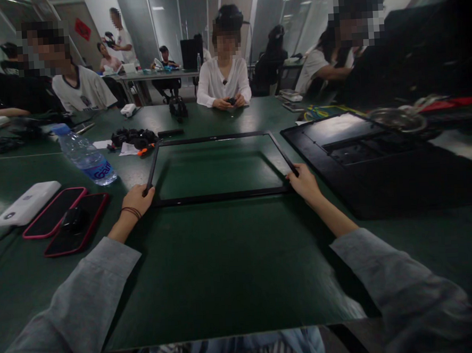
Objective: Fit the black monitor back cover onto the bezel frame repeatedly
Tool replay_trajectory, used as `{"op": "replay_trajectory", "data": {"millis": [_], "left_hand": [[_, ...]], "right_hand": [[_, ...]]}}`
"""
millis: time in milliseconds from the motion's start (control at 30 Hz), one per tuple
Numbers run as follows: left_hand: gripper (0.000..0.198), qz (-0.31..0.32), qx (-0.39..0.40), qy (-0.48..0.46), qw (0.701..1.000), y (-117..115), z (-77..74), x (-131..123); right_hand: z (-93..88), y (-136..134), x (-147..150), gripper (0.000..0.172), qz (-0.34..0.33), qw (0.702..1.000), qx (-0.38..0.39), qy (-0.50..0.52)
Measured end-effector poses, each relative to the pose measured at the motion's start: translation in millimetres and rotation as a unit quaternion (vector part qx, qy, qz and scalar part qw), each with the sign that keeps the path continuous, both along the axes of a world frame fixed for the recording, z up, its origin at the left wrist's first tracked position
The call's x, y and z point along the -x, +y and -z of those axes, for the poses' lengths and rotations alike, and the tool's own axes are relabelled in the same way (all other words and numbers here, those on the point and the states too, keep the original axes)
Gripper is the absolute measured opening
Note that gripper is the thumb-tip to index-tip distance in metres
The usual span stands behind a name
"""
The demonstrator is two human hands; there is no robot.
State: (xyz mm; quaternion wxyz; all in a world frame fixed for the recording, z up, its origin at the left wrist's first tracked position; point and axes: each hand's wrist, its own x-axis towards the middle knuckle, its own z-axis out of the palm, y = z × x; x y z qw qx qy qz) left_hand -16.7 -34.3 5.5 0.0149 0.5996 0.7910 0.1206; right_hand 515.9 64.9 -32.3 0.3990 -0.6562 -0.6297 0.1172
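Note:
A thin black rectangular frame is held a little above the green table, casting a shadow under it. My left hand grips its near left corner with fingers closed around the edge. My right hand grips the near right corner the same way. Both grey sleeves reach in from the bottom of the view.
A black monitor back panel lies to the right. On the left are a water bottle, two red-cased phones and a white power bank. Small black parts lie beyond the frame. Several people sit around the table, one in white opposite.

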Motion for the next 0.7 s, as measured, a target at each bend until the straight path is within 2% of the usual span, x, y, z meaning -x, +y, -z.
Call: {"op": "replay_trajectory", "data": {"millis": [100,367,700], "left_hand": [[0.050,-0.001,-0.005,-0.004,1.000,0.5,1.0,0.9],[0.051,0.008,-0.012,0.004,1.000,2.4,6.3,5.9],[0.054,0.009,0.000,0.013,1.000,2.6,6.0,5.6]], "right_hand": [[-0.4,0.3,0.3,0.038,0.031,0.999,0.026,0.024],[2.6,3.3,-1.4,0.043,0.035,0.998,0.041,0.027],[4.8,5.1,-2.3,0.046,0.033,0.999,0.035,0.018]]}}
